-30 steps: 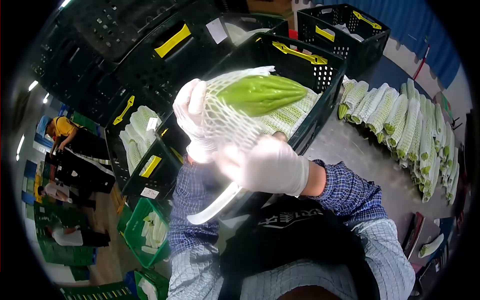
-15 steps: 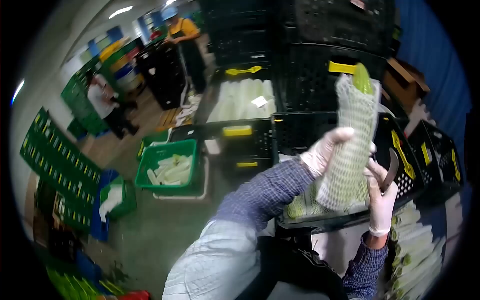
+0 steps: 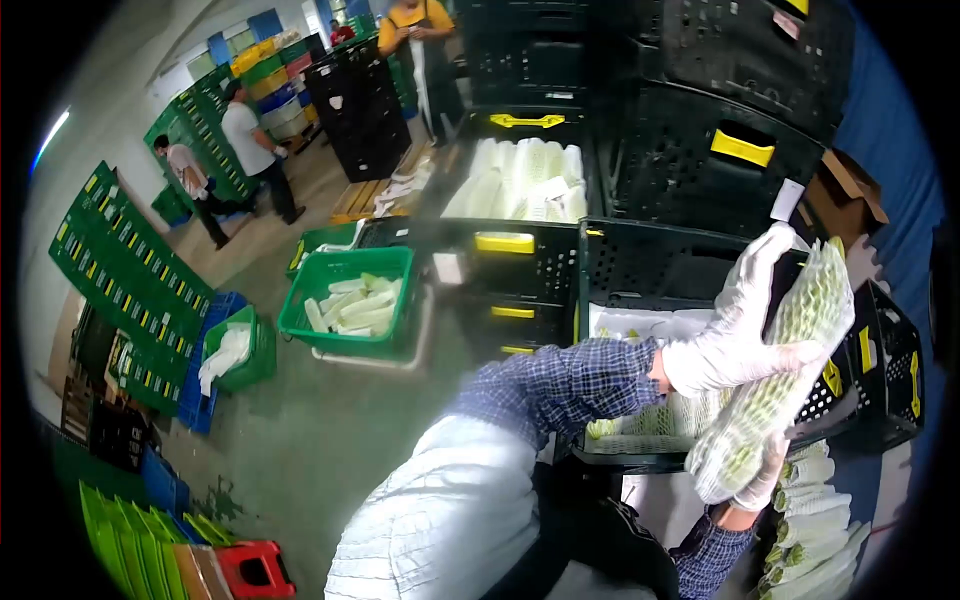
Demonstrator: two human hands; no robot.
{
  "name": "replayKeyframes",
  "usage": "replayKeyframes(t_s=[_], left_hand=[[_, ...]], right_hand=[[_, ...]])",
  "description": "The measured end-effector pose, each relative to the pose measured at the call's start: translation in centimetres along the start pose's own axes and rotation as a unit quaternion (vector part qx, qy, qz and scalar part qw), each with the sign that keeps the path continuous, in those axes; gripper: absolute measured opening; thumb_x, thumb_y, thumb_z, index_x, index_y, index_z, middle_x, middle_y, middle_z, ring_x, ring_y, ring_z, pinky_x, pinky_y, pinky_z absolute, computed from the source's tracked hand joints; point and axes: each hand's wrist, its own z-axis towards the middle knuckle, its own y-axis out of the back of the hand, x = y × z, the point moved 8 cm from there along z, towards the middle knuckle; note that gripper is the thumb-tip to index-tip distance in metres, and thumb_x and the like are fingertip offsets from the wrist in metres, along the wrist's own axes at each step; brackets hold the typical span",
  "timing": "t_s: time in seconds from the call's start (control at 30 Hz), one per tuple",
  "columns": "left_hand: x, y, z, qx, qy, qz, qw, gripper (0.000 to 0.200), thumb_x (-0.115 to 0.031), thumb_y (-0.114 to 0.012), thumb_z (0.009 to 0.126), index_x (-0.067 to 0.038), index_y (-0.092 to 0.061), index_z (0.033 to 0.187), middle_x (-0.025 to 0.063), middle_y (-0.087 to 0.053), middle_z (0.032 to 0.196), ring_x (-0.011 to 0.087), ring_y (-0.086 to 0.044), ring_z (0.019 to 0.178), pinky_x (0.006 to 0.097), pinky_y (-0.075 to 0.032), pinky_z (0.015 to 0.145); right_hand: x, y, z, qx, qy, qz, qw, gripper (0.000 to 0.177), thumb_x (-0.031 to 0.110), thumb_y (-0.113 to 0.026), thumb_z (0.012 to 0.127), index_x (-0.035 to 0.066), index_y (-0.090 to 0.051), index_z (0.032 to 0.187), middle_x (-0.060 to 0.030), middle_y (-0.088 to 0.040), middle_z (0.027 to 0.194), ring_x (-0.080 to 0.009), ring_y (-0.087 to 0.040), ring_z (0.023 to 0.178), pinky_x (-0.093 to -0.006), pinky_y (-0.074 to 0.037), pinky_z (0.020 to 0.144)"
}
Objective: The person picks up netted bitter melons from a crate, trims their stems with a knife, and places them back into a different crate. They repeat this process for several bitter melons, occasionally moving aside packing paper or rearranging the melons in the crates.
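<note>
A long green gourd in a white foam net sleeve is tilted over the front of the black crate, its top leaning right. My left hand, in a white glove, has its thumb across the sleeve's front and its long fingers up behind it. Behind the lower end, my gloved right hand is wrapped round the sleeve, mostly hidden by it. The curved knife seen earlier in this hand is out of sight. Below my left forearm, more netted gourds lie in the crate.
Netted gourds are piled at lower right. A crate of sleeved gourds stands ahead, beside stacked black crates. A green basket holds white sleeves or gourds. Several people, one in a yellow shirt, are in the background.
The gourd has swung from near upright to a rightward lean and moved right and down. My left hand has shifted right along it. The knife has gone from view behind the gourd.
</note>
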Motion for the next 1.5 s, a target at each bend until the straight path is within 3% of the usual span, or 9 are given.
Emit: replayKeyframes(t_s=[0.17,0.4,0.57,0.7,0.77,0.97,1.17,1.4,1.5], left_hand=[[-4.3,-2.7,2.9,0.083,-0.234,0.217,0.944,0.068,-0.049,-0.066,0.075,0.003,-0.056,0.118,0.0199,-0.053,0.12,0.0362,-0.043,0.124,0.0558,-0.02,0.112],[-4.1,-4.5,4.3,0.197,-0.202,0.262,0.923,0.041,-0.038,-0.064,0.071,0.002,-0.062,0.082,0.0181,-0.056,0.079,0.0361,-0.053,0.087,0.0599,-0.028,0.102],[-4.5,-4.6,5.5,0.309,-0.074,0.267,0.91,0.026,-0.028,-0.064,0.069,-0.002,-0.067,0.072,0.0133,-0.056,0.056,0.0279,-0.059,0.058,0.0444,-0.045,0.083],[-6.9,-2.9,5.3,0.289,-0.146,0.002,0.946,0.029,-0.03,-0.068,0.072,-0.002,-0.069,0.078,0.0132,-0.064,0.068,0.0259,-0.062,0.063,0.0395,-0.051,0.067],[-7.3,-2.6,4.9,0.335,0.026,-0.085,0.938,0.027,-0.025,-0.071,0.075,0.001,-0.068,0.08,0.0114,-0.067,0.074,0.0221,-0.065,0.066,0.0354,-0.054,0.063],[-6.4,-6.9,4.9,0.361,0.172,-0.162,0.902,0.062,-0.015,-0.064,0.087,0.007,-0.043,0.142,0.0157,-0.064,0.121,0.0215,-0.061,0.116,0.0329,-0.046,0.103],[2.9,-8.8,9.6,0.283,0.214,-0.371,0.858,0.054,-0.009,-0.043,0.102,0.009,-0.026,0.151,0.0256,-0.034,0.153,0.029,-0.032,0.145,0.0443,-0.023,0.124],[9.8,-8.1,4.3,0.368,0.299,-0.398,0.785,0.043,-0.014,-0.048,0.104,0.007,-0.046,0.141,0.0194,-0.056,0.135,0.0243,-0.057,0.123,0.0424,-0.04,0.115],[11.1,-6.6,1.9,0.313,0.283,-0.248,0.872,0.041,-0.021,-0.05,0.103,0.006,-0.054,0.134,0.018,-0.062,0.126,0.0255,-0.061,0.118,0.0424,-0.045,0.108]], right_hand=[[-0.4,2.2,-0.7,-0.016,0.0,0.006,1.0,0.068,0.038,-0.066,0.09,0.001,-0.043,0.142,-0.0136,-0.06,0.124,-0.0254,-0.061,0.102,-0.0399,-0.054,0.088],[0.5,2.7,-1.2,-0.03,-0.013,-0.014,0.999,0.065,0.032,-0.067,0.089,0.003,-0.042,0.142,-0.014,-0.06,0.122,-0.0253,-0.063,0.097,-0.0393,-0.057,0.083],[1.0,0.8,-1.8,0.012,0.004,-0.015,1.0,0.065,0.028,-0.066,0.09,0.004,-0.038,0.144,-0.0143,-0.058,0.127,-0.0256,-0.061,0.106,-0.0392,-0.054,0.092],[1.9,0.6,-2.5,0.032,-0.009,-0.079,0.996,0.066,0.02,-0.069,0.086,0.002,-0.041,0.143,-0.0141,-0.061,0.126,-0.0242,-0.063,0.107,-0.038,-0.054,0.094],[3.0,-1.2,-2.8,0.057,-0.026,-0.134,0.989,0.067,0.015,-0.072,0.083,0.001,-0.043,0.142,-0.0141,-0.063,0.125,-0.0234,-0.065,0.107,-0.0374,-0.053,0.095],[5.0,-5.1,-3.8,0.161,-0.027,-0.103,0.981,0.067,0.01,-0.079,0.077,-0.003,-0.05,0.136,-0.0149,-0.068,0.122,-0.0171,-0.067,0.106,-0.0312,-0.054,0.092],[5.2,2.9,-8.7,-0.017,-0.043,-0.005,0.999,0.053,0.014,-0.08,0.078,-0.011,-0.059,0.12,-0.0121,-0.072,0.113,-0.0106,-0.066,0.097,-0.0236,-0.053,0.079],[8.0,16.3,-29.6,-0.318,-0.089,-0.179,0.927,0.049,0.016,-0.075,0.087,-0.007,-0.058,0.126,-0.0122,-0.068,0.114,-0.0156,-0.066,0.103,-0.0289,-0.055,0.088],[8.9,21.1,-39.6,-0.507,-0.142,-0.184,0.83,0.046,0.016,-0.069,0.092,-0.005,-0.055,0.131,-0.0125,-0.069,0.11,-0.0197,-0.07,0.097,-0.0317,-0.059,0.083]])
